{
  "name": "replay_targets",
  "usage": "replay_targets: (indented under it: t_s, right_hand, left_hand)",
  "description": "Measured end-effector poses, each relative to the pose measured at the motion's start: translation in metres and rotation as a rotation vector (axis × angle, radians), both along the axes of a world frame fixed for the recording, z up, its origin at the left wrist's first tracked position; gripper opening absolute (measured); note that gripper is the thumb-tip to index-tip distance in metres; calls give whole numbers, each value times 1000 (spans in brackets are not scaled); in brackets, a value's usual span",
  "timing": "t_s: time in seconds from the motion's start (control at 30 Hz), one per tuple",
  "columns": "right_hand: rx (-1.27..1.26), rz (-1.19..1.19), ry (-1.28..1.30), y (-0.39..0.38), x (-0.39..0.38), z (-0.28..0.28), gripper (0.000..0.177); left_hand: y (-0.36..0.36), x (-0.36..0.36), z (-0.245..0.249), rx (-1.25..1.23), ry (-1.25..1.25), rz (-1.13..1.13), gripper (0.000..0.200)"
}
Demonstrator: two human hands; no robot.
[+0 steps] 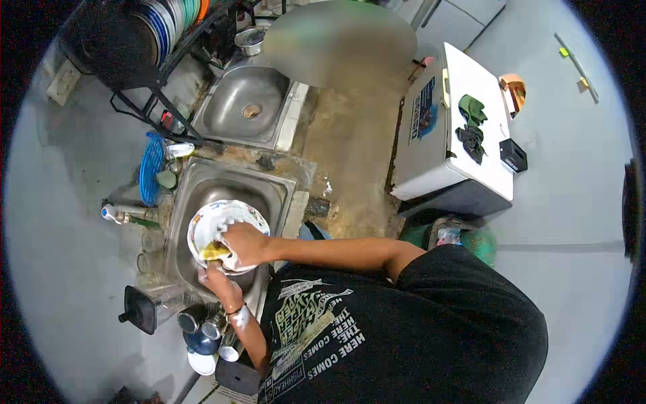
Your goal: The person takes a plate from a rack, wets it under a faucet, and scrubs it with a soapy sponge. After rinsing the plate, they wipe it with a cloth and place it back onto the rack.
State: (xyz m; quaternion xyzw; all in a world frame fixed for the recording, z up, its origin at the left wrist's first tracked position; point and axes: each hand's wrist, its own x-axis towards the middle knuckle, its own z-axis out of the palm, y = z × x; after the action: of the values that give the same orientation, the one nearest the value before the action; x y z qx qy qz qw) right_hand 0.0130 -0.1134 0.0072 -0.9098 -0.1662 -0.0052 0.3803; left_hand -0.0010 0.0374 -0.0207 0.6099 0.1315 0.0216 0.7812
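Note:
A white bowl (219, 213) with coloured patterns along its rim is held tilted over the near steel sink (280, 195). My left hand (221, 283) grips the bowl's lower edge, with some fingers hidden beneath it. Inside the bowl my right hand (245, 244) is closed on a yellow sponge (214, 251), pressing it near the left side. White suds cover the right hand's fingers, and foam also sits on the left wrist.
A second steel sink (224, 108) lies beyond. Above it stands a black rack (158, 84) with plates. A blue basket (151, 170), blender jar (158, 306) and several cups (193, 316) line the wall side. A white chest freezer (464, 158) stands right, dark cloths (472, 128) on top.

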Motion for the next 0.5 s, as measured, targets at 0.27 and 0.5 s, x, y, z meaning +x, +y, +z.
replay_targets:
  t_s: [0.27, 0.5]
  right_hand:
    - [100, 61, 47, 17, 4, -15, 29]
    - [767, -89, 520, -35, 35, -59, 40]
  left_hand:
    - [1, -1, 7, -39, 217, 21, 19]
    - [14, 1, -12, -202, 111, 129, 28]
